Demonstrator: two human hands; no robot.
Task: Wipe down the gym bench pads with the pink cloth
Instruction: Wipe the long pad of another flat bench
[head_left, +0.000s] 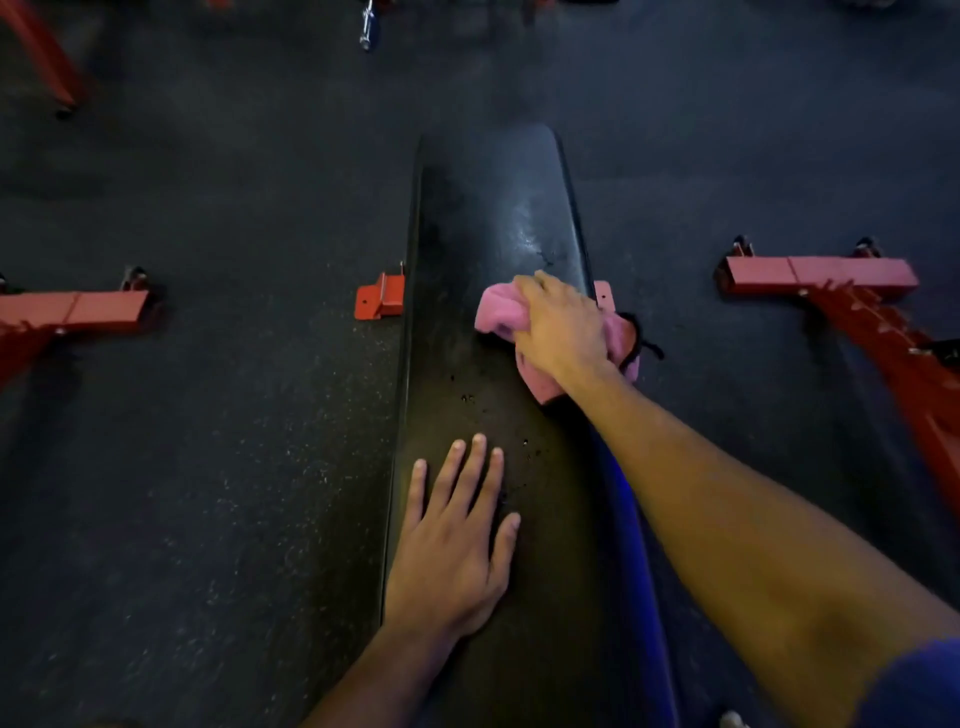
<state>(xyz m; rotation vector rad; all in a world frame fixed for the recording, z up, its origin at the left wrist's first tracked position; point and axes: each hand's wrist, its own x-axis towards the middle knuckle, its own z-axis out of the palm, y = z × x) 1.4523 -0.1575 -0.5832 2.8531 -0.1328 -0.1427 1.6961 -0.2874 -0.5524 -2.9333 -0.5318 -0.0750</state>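
My right hand (563, 327) grips pink cloth (497, 310) mid bench pad (493, 208); left hand (457, 540) flat, bracing nearer. Overlap strokes toward pad's far end.

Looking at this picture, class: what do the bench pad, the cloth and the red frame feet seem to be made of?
Bench pad: probably vinyl or similar upholstery, smooth and black, with a dull sheen. Pink cloth, gripped by the right hand: soft, fuzzy fabric, bunched in folds. Red frame feet: likely painted metal, square-edged and rigid.
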